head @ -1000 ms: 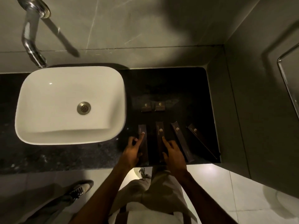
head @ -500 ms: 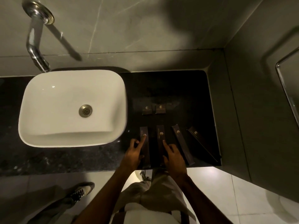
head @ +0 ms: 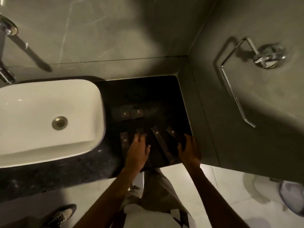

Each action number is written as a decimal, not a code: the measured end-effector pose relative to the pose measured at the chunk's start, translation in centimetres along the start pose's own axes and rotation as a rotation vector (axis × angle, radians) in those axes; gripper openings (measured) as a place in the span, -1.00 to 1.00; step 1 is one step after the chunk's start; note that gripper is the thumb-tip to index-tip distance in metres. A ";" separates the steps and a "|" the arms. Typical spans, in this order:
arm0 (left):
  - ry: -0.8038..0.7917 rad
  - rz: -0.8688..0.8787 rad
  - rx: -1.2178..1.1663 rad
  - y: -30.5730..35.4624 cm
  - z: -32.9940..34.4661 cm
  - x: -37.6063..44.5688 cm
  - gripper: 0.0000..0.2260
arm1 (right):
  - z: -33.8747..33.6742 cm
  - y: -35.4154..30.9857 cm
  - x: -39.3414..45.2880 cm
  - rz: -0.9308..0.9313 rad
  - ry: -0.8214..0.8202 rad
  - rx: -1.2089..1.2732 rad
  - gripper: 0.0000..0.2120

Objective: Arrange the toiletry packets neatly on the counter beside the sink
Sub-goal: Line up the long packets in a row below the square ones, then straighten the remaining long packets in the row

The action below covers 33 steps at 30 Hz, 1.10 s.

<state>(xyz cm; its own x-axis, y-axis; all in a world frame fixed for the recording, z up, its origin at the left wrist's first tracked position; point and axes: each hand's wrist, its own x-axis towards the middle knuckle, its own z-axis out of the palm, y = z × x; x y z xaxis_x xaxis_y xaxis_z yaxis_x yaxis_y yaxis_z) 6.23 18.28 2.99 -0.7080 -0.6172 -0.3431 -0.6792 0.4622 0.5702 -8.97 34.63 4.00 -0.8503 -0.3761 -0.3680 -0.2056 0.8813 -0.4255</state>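
On the dark worktop [head: 139, 89] right of the sink [head: 49, 116], the left hand [head: 138, 150] lies with fingers spread flat over the second long packet [head: 140, 131], while the right hand [head: 189, 148] curls its fingers around the fourth packet [head: 174, 134].

No legible text anywhere. Each dark toiletry packet carries a small round pale emblem, too small and blurred to read: seen on two small square packets [head: 125, 115] [head: 137, 113] and on three long packets [head: 125, 141] [head: 157, 133] [head: 173, 132]. A fourth long packet [head: 140, 131] is mostly covered by the left hand [head: 137, 149], no mark visible. Faint line beneath some emblems, unreadable
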 end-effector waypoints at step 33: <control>-0.285 -0.229 0.022 7.0 6.3 1.1 0.00 | 1.6 4.5 2.9 0.018 -0.306 -0.041 -0.56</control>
<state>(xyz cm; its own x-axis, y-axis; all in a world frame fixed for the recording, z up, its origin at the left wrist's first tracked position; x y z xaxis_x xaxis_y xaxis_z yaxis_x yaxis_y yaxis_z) -0.55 24.81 1.90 -0.5608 -0.5056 -0.6557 -0.8280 0.3484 0.4395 -11.55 37.07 -0.27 -0.6696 -0.4237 -0.6100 -0.2167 0.8970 -0.3852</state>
